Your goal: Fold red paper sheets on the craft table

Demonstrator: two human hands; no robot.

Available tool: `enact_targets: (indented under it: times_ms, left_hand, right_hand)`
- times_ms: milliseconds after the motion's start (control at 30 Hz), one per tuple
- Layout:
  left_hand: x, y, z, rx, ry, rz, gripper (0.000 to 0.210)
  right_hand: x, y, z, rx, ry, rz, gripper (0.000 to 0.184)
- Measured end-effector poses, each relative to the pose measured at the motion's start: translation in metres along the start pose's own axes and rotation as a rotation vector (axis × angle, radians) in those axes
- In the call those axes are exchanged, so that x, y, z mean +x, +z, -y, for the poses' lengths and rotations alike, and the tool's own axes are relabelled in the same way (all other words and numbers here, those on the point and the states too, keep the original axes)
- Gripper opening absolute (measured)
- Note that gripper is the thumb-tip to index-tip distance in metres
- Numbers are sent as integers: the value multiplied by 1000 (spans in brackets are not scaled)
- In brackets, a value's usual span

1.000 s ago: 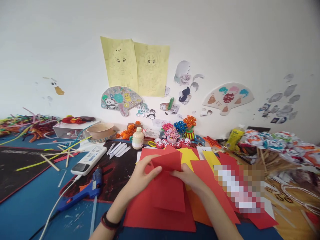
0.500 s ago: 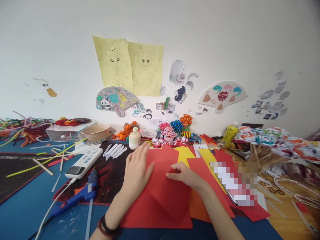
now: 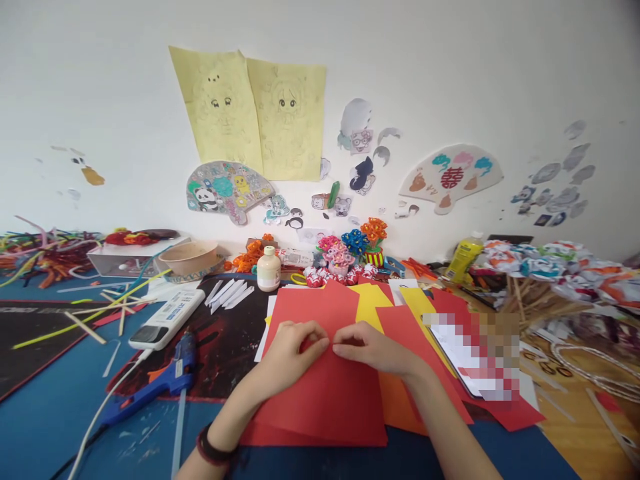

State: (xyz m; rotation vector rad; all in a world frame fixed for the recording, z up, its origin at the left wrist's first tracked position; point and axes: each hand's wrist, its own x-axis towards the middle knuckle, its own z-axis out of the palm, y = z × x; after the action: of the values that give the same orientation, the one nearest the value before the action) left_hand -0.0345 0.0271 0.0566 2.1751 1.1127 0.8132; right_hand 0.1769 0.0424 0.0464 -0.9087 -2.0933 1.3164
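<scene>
Several sheets of red paper [image 3: 325,407] lie stacked in front of me, and both hands are over them. My left hand [image 3: 300,347] is closed in a pinch, thumb against forefinger, above the middle of the red paper. Facing it, almost fingertip to fingertip, my right hand [image 3: 365,343] pinches in the same way. Whatever sits between the fingers, if anything, is too small to make out. Yellow paper [image 3: 370,303] and orange paper [image 3: 400,407] show from under and beside the red sheets.
To the left lie a blue glue gun [image 3: 175,377], a white power strip [image 3: 167,320] and white paper strips [image 3: 230,295]. A cream bottle [image 3: 269,270] and flower crafts [image 3: 375,237] stand by the wall. Sticks topped with wrapped bundles [image 3: 543,267] lie at the right.
My left hand has come down and right from the paper's upper left, its spread fingers closing into a pinch beside the right hand. The right hand stays pinched. The view has shifted slightly.
</scene>
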Motion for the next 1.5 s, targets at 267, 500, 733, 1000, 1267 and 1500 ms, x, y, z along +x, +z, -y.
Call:
enact_targets:
  times_ms: [267, 500, 733, 1000, 1267, 1500]
  left_hand:
    - [-3, 4, -3, -64, 21, 7, 24]
    - [-4, 10, -3, -83, 43, -101, 20]
    - [-5, 11, -9, -141, 45, -174, 24]
    - [4, 7, 13, 74, -96, -99, 23]
    - [10, 16, 60, 405, -478, -175, 24]
    - [9, 16, 72, 442, -534, -151, 27]
  right_hand:
    - [6, 6, -3, 8, -13, -38, 32]
    - [8, 10, 0, 102, -37, -127, 31]
    - [6, 11, 2, 224, -33, -159, 29]
    - [10, 5, -7, -392, -16, -352, 25]
    - [32, 16, -77, -852, 104, -585, 40]
    - [34, 19, -87, -983, 310, -515, 65]
